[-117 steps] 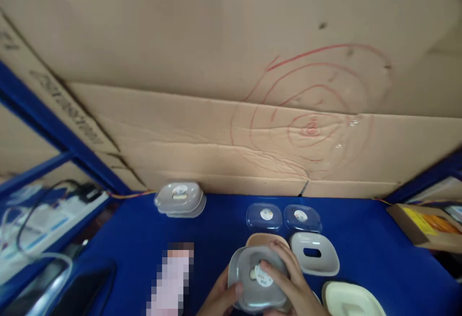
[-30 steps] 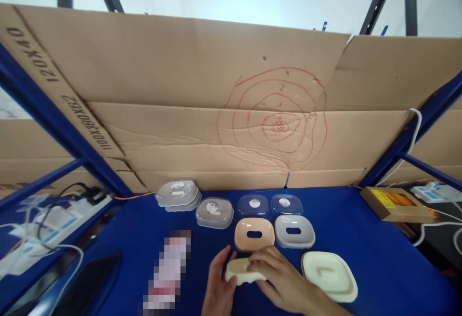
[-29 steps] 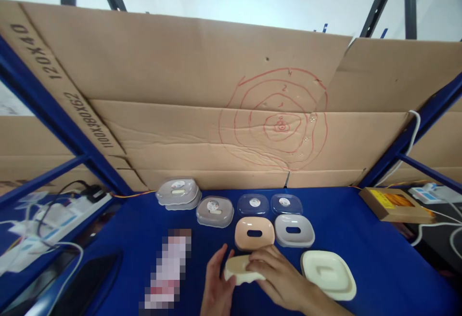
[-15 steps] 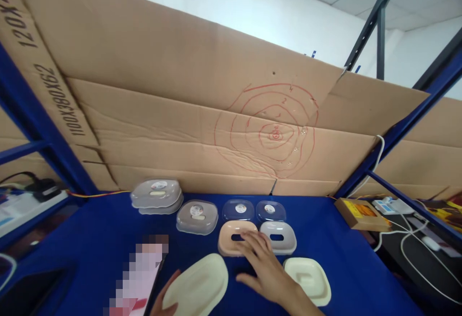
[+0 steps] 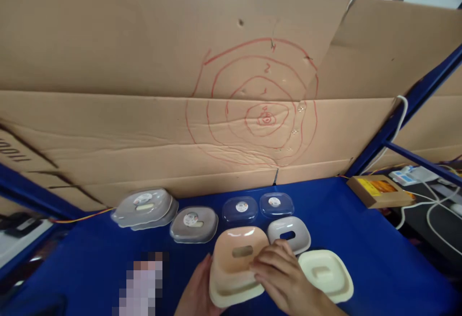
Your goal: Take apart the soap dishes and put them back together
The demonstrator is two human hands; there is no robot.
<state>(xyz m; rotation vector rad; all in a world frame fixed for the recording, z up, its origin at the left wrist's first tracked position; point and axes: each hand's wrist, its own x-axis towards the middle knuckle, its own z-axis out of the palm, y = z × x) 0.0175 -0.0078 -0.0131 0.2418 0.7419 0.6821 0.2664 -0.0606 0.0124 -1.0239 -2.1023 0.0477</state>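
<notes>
My left hand (image 5: 199, 289) grips the cream base (image 5: 234, 298) from its left side. On top of that base sits a peach tray (image 5: 242, 239) with an oval slot, and my right hand (image 5: 285, 277) pinches its right front edge. Both pieces are raised toward the camera, slightly tilted. Just right of them lies a grey-white tray (image 5: 301, 231) with a similar slot. A second cream piece (image 5: 337, 277) with a raised middle lies beside my right forearm.
Behind are two clear lids (image 5: 240, 215) (image 5: 285, 208), a frosted lidded case (image 5: 204, 234) and stacked frosted ones (image 5: 126, 212). A cardboard box (image 5: 378, 200) and cables lie right; a cardboard wall (image 5: 144, 128) rises behind. A blurred-out object (image 5: 140, 287) lies left.
The peach tray has left the table and now rests on the cream base. My right hand has closed on the tray's edge. The view has tilted down and moved closer.
</notes>
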